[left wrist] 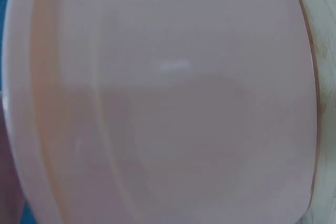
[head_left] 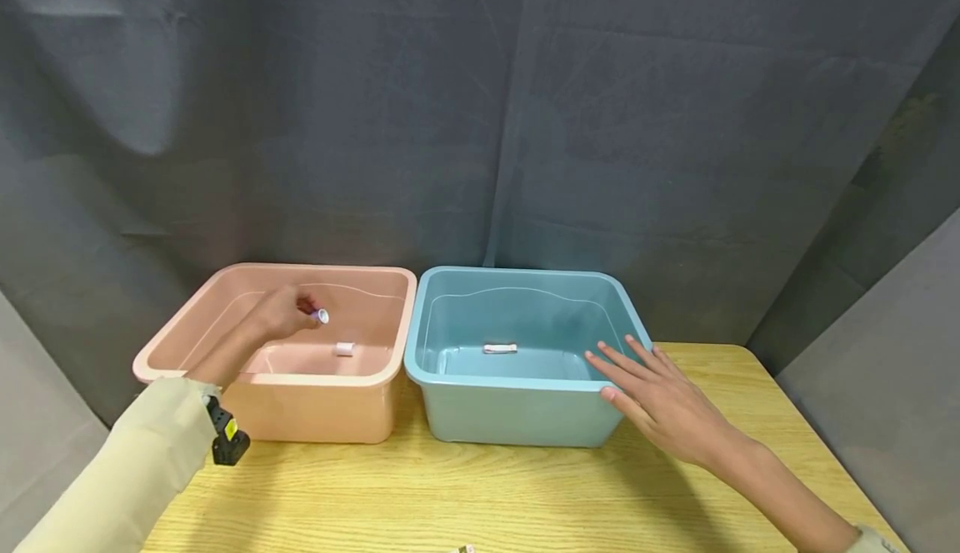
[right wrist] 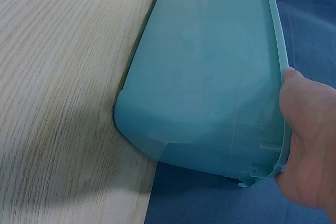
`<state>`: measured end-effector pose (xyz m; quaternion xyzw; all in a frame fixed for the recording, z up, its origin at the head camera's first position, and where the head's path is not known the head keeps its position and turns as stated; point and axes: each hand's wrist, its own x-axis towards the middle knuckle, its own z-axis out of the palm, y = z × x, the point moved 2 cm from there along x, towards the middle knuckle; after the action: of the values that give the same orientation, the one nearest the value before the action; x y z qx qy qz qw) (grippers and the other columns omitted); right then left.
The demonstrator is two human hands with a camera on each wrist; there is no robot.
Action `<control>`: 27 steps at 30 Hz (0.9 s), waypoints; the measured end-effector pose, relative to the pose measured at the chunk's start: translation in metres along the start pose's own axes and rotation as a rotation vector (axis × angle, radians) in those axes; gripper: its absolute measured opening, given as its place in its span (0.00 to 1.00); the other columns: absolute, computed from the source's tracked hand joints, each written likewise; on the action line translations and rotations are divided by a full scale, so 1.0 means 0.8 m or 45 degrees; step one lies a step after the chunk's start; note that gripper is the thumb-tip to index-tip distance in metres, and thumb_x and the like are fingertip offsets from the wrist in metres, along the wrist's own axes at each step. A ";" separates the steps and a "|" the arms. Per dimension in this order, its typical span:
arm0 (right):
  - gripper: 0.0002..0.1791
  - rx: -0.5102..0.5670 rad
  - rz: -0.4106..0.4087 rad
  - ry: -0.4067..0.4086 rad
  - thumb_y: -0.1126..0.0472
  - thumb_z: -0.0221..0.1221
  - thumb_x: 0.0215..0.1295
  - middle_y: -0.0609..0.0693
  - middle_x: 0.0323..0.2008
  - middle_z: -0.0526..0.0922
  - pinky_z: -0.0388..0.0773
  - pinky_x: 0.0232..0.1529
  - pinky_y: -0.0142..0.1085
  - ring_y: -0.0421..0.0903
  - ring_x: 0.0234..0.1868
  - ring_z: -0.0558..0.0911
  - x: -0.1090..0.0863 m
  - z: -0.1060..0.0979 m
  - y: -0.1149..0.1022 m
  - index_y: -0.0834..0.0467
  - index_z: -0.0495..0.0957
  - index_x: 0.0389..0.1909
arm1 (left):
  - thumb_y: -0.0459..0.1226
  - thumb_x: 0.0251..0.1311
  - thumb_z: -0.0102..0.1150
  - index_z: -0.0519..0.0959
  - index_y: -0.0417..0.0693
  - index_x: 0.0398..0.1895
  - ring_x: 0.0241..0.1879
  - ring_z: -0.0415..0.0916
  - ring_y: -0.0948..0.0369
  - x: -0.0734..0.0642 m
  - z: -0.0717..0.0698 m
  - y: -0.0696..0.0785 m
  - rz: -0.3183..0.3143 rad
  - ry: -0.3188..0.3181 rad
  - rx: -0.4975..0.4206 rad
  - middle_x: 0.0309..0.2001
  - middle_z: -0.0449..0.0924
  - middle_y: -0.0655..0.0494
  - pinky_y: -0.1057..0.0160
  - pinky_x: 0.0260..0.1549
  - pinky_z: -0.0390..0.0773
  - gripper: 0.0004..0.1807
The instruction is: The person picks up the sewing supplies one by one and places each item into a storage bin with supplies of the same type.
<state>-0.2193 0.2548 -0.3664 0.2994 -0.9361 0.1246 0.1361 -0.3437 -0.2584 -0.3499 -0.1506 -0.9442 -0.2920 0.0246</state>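
Over the inside of the pink bin [head_left: 300, 407], my left hand [head_left: 281, 313] pinches a small white and purple cylinder [head_left: 322, 316]; its exact kind cannot be made out. A short white cylinder [head_left: 345, 349] lies on that bin's floor, close by. My right hand [head_left: 667, 403] rests at the front right corner of the blue bin [head_left: 517, 411], fingers spread and nearly straight. In the right wrist view the thumb of the right hand [right wrist: 311, 135] touches the blue rim. Inside the blue bin lies a small white item [head_left: 500, 348]. The left wrist view shows mostly the pink bin's outer wall [left wrist: 210, 103].
Both bins stand side by side on a wood-grain table [head_left: 450, 495]. A dark grey curtain [head_left: 480, 120] hangs behind them. At the bottom edge of the head view, a small object [head_left: 465, 549] is cut off.
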 end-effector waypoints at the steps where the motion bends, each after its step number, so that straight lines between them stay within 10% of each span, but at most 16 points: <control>1: 0.26 -0.003 -0.002 0.000 0.47 0.45 0.70 0.45 0.67 0.59 0.44 0.65 0.50 0.56 0.67 0.54 0.000 0.000 0.000 0.41 0.58 0.68 | 0.27 0.49 0.63 0.77 0.33 0.31 0.28 0.72 0.57 0.000 0.000 -0.002 -0.003 0.001 0.001 0.29 0.78 0.47 0.61 0.28 0.72 0.06; 27: 0.25 -0.025 -0.015 0.005 0.47 0.45 0.70 0.44 0.67 0.59 0.42 0.66 0.48 0.55 0.67 0.54 -0.005 -0.003 -0.006 0.41 0.58 0.68 | 0.27 0.47 0.65 0.78 0.34 0.29 0.27 0.72 0.57 -0.003 0.011 -0.012 -0.019 -0.027 0.011 0.27 0.78 0.48 0.62 0.28 0.72 0.07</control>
<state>-0.2129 0.2543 -0.3646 0.3033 -0.9352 0.1154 0.1417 -0.3438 -0.2622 -0.3627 -0.1467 -0.9467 -0.2866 0.0130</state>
